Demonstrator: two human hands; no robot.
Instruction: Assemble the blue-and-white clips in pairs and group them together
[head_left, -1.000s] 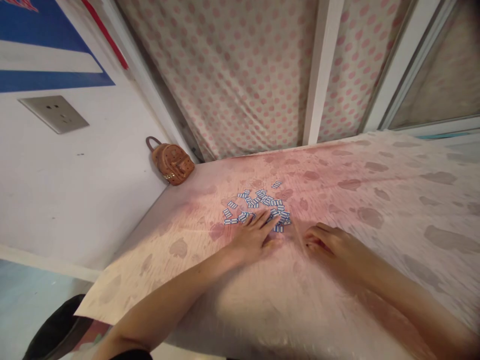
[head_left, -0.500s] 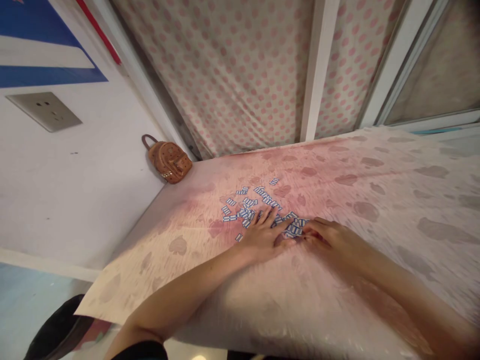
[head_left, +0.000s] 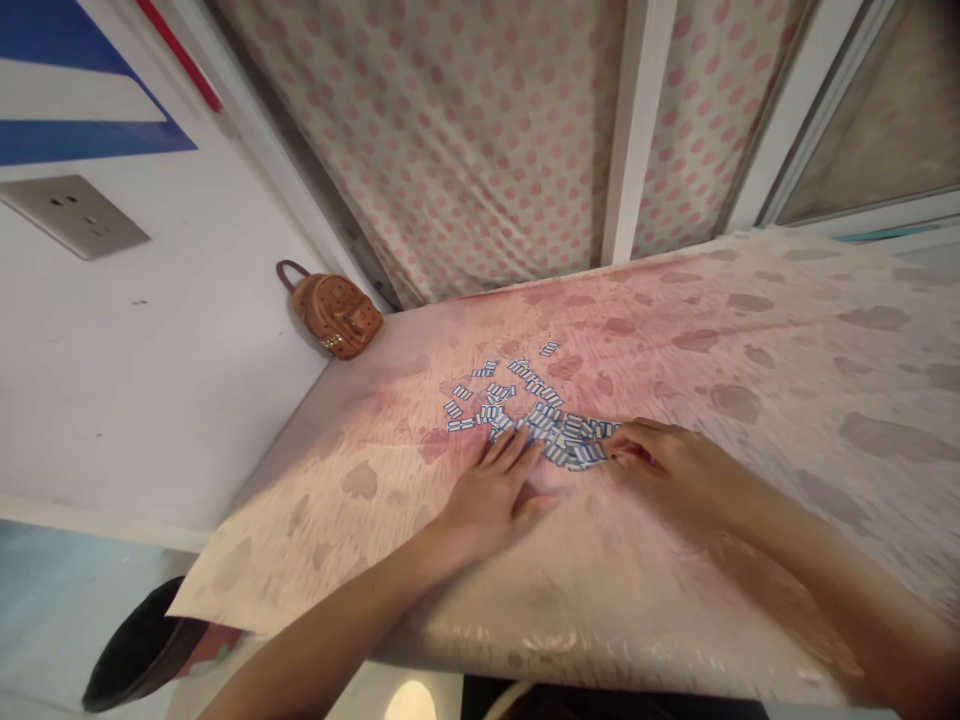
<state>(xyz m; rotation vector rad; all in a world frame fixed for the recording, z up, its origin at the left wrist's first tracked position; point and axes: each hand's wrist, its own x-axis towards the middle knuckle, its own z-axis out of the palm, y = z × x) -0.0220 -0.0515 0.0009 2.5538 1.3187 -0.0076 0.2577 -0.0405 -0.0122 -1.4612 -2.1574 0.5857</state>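
Note:
Many small white rectangular pieces with blue edges and stripes (head_left: 546, 425) lie in a loose, overlapping heap on the pink patterned tablecloth (head_left: 660, 560). Flat on the cloth at the heap's near left side is my left hand (head_left: 487, 492), its fingers stretched out and the fingertips touching pieces. My right hand (head_left: 660, 455) rests at the heap's right end with fingers curled and pressed together. Whatever those fingers may hold is hidden. A few pieces lie apart from the heap, one of them a stray piece (head_left: 550, 348) at the far side.
A small brown backpack-shaped bag (head_left: 341, 315) stands at the table's far left corner against the white wall (head_left: 195, 390). A dotted curtain (head_left: 480, 150) hangs behind the table. Below the left edge sits a dark rounded object (head_left: 139, 650).
My left hand has drawn back to the left and toward me, uncovering pieces in the middle of the heap. My right hand stays at the right end. The view has shifted slightly.

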